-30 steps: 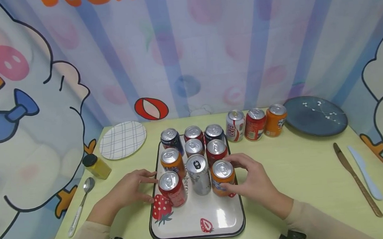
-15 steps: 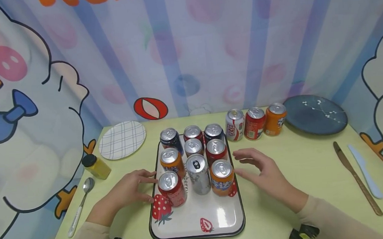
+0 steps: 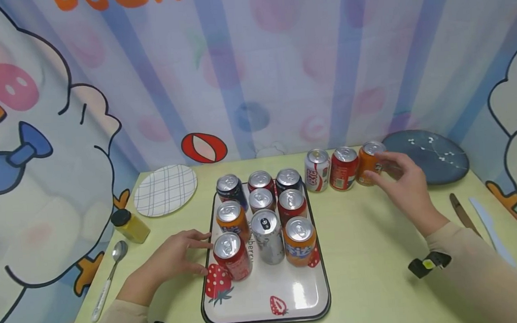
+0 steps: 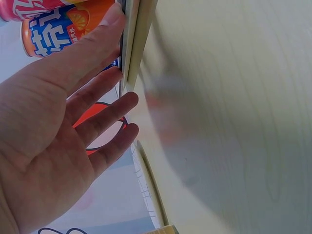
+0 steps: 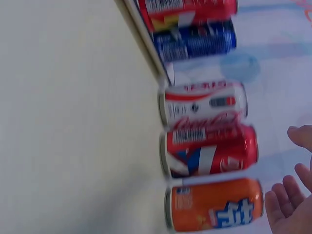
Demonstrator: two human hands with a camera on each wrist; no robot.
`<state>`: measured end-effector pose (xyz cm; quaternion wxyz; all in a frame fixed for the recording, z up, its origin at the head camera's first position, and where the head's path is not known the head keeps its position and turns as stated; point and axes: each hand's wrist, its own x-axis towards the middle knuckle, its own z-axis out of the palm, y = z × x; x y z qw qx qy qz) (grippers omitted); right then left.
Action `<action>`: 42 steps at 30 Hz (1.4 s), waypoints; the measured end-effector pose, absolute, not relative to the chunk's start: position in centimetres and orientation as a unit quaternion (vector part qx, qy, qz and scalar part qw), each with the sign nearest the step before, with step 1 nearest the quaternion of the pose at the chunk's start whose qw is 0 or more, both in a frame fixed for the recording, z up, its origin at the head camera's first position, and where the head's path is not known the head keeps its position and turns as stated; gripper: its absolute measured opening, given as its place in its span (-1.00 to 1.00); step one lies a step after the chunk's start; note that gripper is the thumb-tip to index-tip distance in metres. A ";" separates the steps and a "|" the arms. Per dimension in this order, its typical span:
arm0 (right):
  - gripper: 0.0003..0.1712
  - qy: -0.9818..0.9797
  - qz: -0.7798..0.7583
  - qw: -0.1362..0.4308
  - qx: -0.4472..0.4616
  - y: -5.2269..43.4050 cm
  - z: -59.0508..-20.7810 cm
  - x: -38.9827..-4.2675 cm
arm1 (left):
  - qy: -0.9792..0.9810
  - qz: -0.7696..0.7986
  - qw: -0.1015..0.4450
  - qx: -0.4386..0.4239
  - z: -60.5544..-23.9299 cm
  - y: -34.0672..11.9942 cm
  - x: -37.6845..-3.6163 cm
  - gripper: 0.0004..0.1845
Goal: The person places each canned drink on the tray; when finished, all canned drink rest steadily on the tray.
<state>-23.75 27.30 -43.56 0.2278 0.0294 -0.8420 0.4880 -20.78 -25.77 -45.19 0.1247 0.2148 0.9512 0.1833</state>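
A pale green table stands before a cartoon-print curtain; near, the strawberry tray carries nine cans; the left hand, fingers straight, rests against its left rim; far right, the right hand, fingers apart, reaches the orange soda can; the right wrist view shows fingertips just short of touching it.

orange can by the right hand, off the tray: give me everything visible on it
The orange can stands upright on the yellow-green table, rightmost in a row of three, beside the red can and next to the dark blue plate. It looks like metal: silver top, orange body with a blue-and-white logo, seen in the right wrist view. The right hand reaches it with open fingers; contact cannot be told. No dents show.
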 end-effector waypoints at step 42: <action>-0.21 -0.844 0.467 0.237 0.120 26.0 -43.9 -14.9 | 0.944 0.194 0.113 0.243 -45.8 -26.2 -21.0 -0.31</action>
